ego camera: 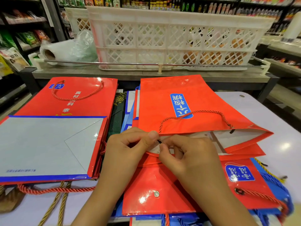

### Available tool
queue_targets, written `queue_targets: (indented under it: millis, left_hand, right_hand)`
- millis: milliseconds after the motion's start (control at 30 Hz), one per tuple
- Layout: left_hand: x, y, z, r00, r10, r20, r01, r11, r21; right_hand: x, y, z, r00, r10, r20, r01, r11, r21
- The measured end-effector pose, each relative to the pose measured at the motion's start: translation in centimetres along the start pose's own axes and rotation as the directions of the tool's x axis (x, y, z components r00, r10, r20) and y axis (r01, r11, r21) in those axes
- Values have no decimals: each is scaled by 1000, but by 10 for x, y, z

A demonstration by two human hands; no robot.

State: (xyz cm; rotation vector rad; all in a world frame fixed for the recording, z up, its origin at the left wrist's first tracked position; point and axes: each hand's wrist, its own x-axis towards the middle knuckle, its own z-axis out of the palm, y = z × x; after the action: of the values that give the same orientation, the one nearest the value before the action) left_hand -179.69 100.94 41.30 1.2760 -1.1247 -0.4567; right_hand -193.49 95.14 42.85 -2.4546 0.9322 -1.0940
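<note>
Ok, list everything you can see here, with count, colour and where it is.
red bag: one, red with blue label, atop right pile
rope handle: one, red, on that bag
left pile: several bags, red, table left
crate: one, white, counter behind
plastic bag: one, clear, left of crate
rail: one, steel, before crate
table: one, pale, under piles
left hand: pinches red bag's rim
right hand: pinches rope handle's black tip

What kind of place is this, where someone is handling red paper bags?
Most likely a small grocery shop. Shelves of bottles and jars run along the back, snack packets fill the racks on the left, and a white lattice crate sits on the counter behind the red gift bags.
</note>
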Motion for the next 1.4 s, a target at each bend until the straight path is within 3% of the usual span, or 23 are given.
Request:
queue_targets:
  millis: [233,467,567,733,800,867,900,967,1033,1067,1167,1400]
  left_hand:
    - [-2,-1,1,1000,-13,-27,13,1000,5]
    - [-1,1,0,1000,-14,-12,14,1000,13]
    - [-2,4,-1,997,-59,-56,57,998,-37]
    - [-3,8,-2,997,-66,-43,63,996,-60]
    - [-3,9,-1,998,-63,-22,62,997,-56]
    - [-4,9,0,999,-47,-14,47,998,-47]
    - [-4,9,-1,999,-37,-13,37,998,-45]
    - [-5,7,-2,999,-25,-24,24,999,-39]
    - [-5,4,-3,999,-16,-31,15,1000,-26]
    - [-4,3,-2,999,-16,-33,15,1000,-22]
    - [-4,3,-1,998,-29,-53,28,999,-24]
    - [-4,3,-1,997,-45,-60,42,998,-41]
  right_hand:
    - [-1,-1,-1,998,-68,-1,68,997,-41]
    - [-5,-1,-4,999,23,25,-27,983,183]
    - [-6,-6,-6,999,-23,-41,29,986,167]
    - [6,-23,-47,961,-54,-271,109,975,194]
    - [29,-24,-68,982,-72,-174,99,984,151]
    - [56,-18,-73,995,-48,86,41,996,80]
    - [67,-15,-71,968,-17,251,12,1000,20]
    - [80,-7,-62,838,54,543,-16,997,-75]
    - [83,-2,-51,688,98,719,-40,994,-97]
    - [82,0,-47,654,98,750,-44,995,-92]
    - [81,3,-43,661,70,747,-73,997,-30]
    - [77,12,-39,771,113,627,-149,989,6]
